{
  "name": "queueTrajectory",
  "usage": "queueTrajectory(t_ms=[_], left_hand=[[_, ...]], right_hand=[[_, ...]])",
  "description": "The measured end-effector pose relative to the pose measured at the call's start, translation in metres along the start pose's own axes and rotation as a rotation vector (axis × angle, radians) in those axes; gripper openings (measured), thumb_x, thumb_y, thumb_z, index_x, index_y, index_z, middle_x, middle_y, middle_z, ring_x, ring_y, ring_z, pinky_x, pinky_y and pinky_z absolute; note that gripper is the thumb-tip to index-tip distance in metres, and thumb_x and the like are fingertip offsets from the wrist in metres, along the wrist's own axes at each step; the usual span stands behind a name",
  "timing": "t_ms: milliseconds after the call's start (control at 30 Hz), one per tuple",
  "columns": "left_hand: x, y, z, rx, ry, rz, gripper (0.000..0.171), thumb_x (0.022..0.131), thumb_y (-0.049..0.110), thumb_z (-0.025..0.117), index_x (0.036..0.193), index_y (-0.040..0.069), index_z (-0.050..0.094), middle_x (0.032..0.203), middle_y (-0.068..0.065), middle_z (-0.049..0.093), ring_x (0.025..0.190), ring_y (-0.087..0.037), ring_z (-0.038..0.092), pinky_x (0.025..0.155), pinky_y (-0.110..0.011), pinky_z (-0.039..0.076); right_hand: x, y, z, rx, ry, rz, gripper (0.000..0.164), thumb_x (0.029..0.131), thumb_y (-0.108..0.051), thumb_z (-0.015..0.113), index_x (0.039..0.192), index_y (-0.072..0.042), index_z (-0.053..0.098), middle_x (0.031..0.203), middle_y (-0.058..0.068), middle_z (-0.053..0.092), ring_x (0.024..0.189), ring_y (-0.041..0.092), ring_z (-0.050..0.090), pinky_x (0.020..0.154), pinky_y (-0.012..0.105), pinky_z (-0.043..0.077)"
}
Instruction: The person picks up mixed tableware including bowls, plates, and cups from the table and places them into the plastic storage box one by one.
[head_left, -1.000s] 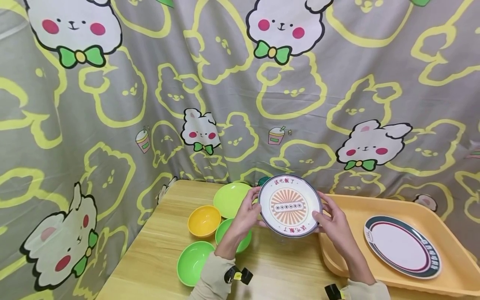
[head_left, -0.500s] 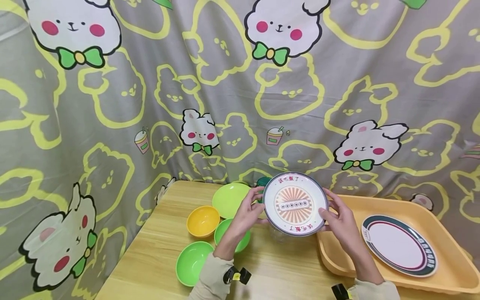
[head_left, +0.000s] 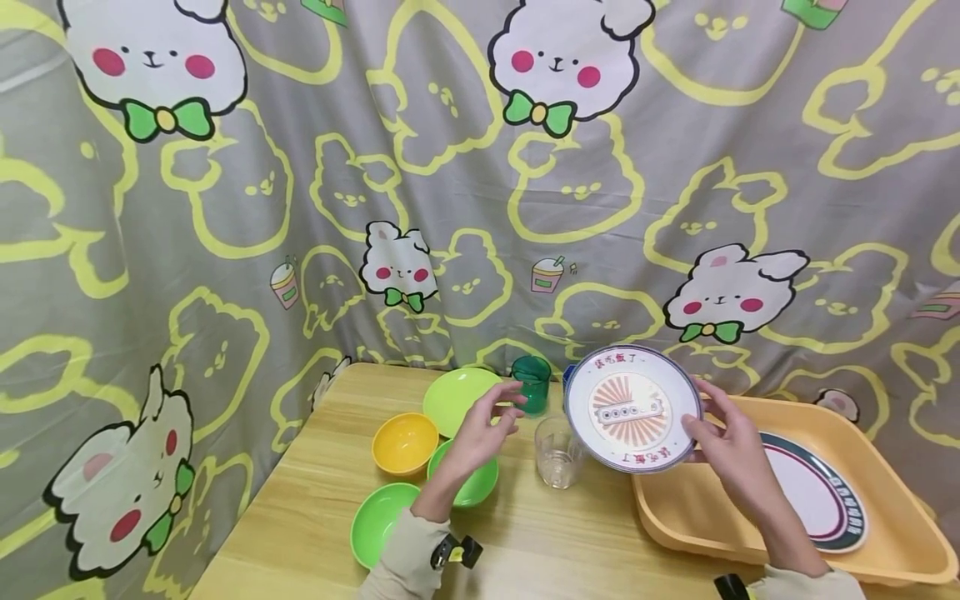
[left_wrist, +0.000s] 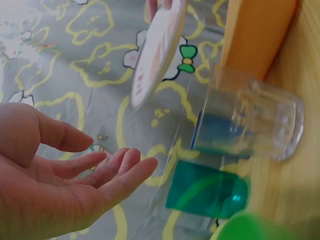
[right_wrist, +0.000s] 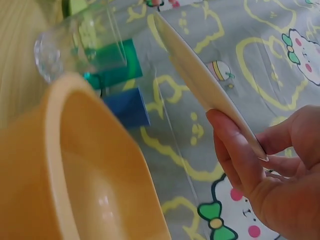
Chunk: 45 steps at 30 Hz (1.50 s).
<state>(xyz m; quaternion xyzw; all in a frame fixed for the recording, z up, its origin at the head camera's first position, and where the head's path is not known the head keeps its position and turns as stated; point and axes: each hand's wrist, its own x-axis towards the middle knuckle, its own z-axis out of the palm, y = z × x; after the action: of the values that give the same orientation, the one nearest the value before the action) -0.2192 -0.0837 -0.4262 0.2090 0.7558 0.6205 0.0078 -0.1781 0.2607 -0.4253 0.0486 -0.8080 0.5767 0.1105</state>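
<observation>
My right hand [head_left: 726,433] pinches the right edge of a round white plate [head_left: 633,408] with a blue rim, an orange sunburst and red characters. Thumb on the face, fingers behind, it holds the plate raised near the left end of the orange tray [head_left: 675,533]. In the right wrist view the plate [right_wrist: 200,75] shows nearly edge-on above the tray. My left hand [head_left: 480,429] is off the plate, fingers loosely bent over the green bowls, with nothing in it. Below and left of the plate stands a clear glass [head_left: 557,458]; the left wrist view shows this glass [left_wrist: 250,115] close by.
A dark green cup [head_left: 532,385] stands behind the glass, and a blue cup [right_wrist: 127,107] is partly hidden behind the plate. To the left are a lime plate [head_left: 456,398], a yellow bowl [head_left: 406,443] and two green bowls [head_left: 382,521]. An oval plate [head_left: 813,492] lies in the tray.
My left hand has let go of the round plate, which my right hand has carried to the right, toward the tray. The clear glass and dark green cup now show more fully.
</observation>
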Motion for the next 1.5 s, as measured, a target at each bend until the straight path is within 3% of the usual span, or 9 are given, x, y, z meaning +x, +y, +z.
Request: queueTrajectory(t_ms=[200, 433, 700, 967, 1267, 1400, 1500], left_hand=[[0.000, -0.002, -0.015, 0.111, -0.012, 0.004, 0.039, 0.105, -0.002, 0.049, 0.144, -0.003, 0.051, 0.127, -0.021, 0.064, 0.114, -0.037, 0.064, 0.093, -0.040, 0.058], [0.008, -0.003, -0.033, 0.242, 0.030, 0.049, 0.037, 0.101, -0.007, 0.050, 0.138, -0.007, 0.054, 0.126, -0.026, 0.064, 0.116, -0.046, 0.062, 0.099, -0.053, 0.053], [0.027, -0.008, -0.063, 0.379, 0.074, -0.002, 0.039, 0.099, -0.007, 0.048, 0.137, -0.009, 0.055, 0.131, -0.028, 0.061, 0.117, -0.044, 0.061, 0.097, -0.050, 0.055], [0.041, -0.024, -0.085, 0.433, 0.088, -0.053, 0.041, 0.098, -0.004, 0.048, 0.138, -0.008, 0.056, 0.133, -0.030, 0.059, 0.116, -0.043, 0.061, 0.086, -0.045, 0.058], [0.053, -0.044, -0.103, 0.475, 0.096, -0.123, 0.043, 0.097, -0.004, 0.046, 0.139, -0.010, 0.053, 0.135, -0.033, 0.056, 0.121, -0.045, 0.058, 0.100, -0.054, 0.052], [0.056, -0.047, -0.107, 0.501, 0.074, -0.169, 0.045, 0.098, -0.002, 0.047, 0.142, -0.009, 0.051, 0.138, -0.032, 0.054, 0.123, -0.046, 0.057, 0.098, -0.053, 0.053], [0.058, -0.048, -0.110, 0.516, 0.054, -0.200, 0.045, 0.099, -0.001, 0.047, 0.144, -0.007, 0.050, 0.140, -0.032, 0.054, 0.121, -0.045, 0.058, 0.086, -0.047, 0.056]], right_hand=[[-0.001, 0.005, -0.020, -0.101, 0.040, -0.023, 0.060, 0.104, -0.005, 0.056, 0.159, 0.001, 0.029, 0.129, 0.035, 0.049, 0.079, 0.001, 0.066, 0.058, 0.035, 0.063], [-0.001, 0.015, -0.038, -0.212, 0.079, -0.031, 0.056, 0.103, -0.003, 0.056, 0.154, 0.007, 0.035, 0.124, 0.040, 0.052, 0.074, -0.002, 0.064, 0.052, 0.033, 0.061], [-0.003, 0.028, -0.066, -0.288, 0.091, 0.018, 0.055, 0.103, -0.007, 0.056, 0.149, 0.015, 0.036, 0.120, 0.041, 0.052, 0.074, -0.007, 0.061, 0.053, 0.033, 0.061], [-0.005, 0.042, -0.090, -0.361, 0.136, -0.004, 0.048, 0.099, -0.004, 0.059, 0.139, 0.019, 0.045, 0.109, 0.041, 0.060, 0.071, -0.010, 0.059, 0.048, 0.033, 0.059], [-0.004, 0.047, -0.112, -0.520, 0.140, 0.004, 0.044, 0.099, -0.007, 0.060, 0.135, 0.016, 0.052, 0.111, 0.044, 0.061, 0.069, -0.018, 0.048, 0.047, 0.028, 0.057], [-0.004, 0.050, -0.123, -0.613, 0.134, 0.006, 0.043, 0.099, -0.008, 0.059, 0.135, 0.015, 0.053, 0.108, 0.042, 0.064, 0.066, -0.015, 0.049, 0.048, 0.025, 0.053], [-0.002, 0.055, -0.131, -0.666, 0.127, 0.016, 0.043, 0.099, -0.007, 0.060, 0.136, 0.013, 0.054, 0.105, 0.040, 0.066, 0.068, -0.005, 0.054, 0.049, 0.024, 0.050]])
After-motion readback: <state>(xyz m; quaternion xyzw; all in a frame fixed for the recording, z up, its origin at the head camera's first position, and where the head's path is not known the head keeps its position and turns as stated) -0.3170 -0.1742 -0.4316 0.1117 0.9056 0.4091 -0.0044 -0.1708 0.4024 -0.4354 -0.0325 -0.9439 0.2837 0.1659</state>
